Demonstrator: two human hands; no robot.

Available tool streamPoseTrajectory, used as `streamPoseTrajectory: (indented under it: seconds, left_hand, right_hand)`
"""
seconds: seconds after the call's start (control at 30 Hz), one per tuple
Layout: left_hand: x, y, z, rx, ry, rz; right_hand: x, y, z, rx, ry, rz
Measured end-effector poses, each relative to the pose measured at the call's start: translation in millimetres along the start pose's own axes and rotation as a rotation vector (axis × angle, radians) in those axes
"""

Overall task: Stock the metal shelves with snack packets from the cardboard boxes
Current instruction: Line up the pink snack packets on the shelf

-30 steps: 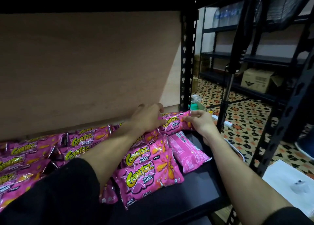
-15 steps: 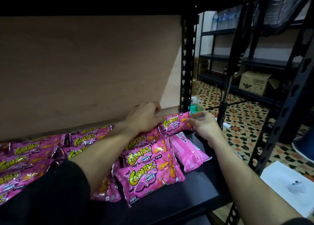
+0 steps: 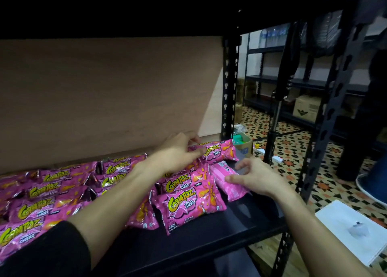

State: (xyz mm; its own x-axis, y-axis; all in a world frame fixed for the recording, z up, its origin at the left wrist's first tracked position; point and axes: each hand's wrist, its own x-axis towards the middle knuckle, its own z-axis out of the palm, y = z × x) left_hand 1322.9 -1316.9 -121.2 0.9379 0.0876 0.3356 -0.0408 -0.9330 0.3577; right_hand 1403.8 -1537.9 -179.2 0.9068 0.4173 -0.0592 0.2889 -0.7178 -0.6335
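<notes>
Several pink Corntoz snack packets [image 3: 184,203] lie in rows on the black metal shelf [image 3: 209,235], filling its left and middle. My left hand [image 3: 178,151] rests at the back of the shelf, fingers pinching the left end of the rearmost packet [image 3: 219,151]. My right hand [image 3: 257,178] hovers open just above a packet lying face down [image 3: 228,184] at the right end of the row, fingers spread and empty.
A brown board [image 3: 104,99] backs the shelf and a black upright post [image 3: 230,84] stands at its right. Beyond are more black shelves with a cardboard box [image 3: 305,109], a small open box [image 3: 243,143] on the patterned tile floor, and white paper [image 3: 354,230] at lower right.
My right hand has let go of the rearmost packet and drawn back toward me, now open over the face-down packet. My left hand stays on the rearmost packet.
</notes>
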Motion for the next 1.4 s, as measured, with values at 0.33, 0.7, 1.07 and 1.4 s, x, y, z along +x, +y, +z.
streamPoseTrajectory:
  seconds: [0.33, 0.7, 1.07, 1.4]
  left_hand:
    - [-27, 9, 3, -0.086, 0.001, 0.006]
    - [-14, 33, 13, -0.42, -0.085, 0.007]
    - [6, 34, 21, -0.517, 0.094, -0.106]
    - [29, 32, 29, -0.18, -0.064, -0.186]
  right_hand:
    - [-16, 20, 9, 0.695, 0.332, -0.024]
    - [-24, 5, 1, 1.528, -0.257, 0.158]
    - [-9, 5, -9, 1.226, 0.109, -0.127]
    - [36, 29, 10, 1.047, 0.354, -0.101]
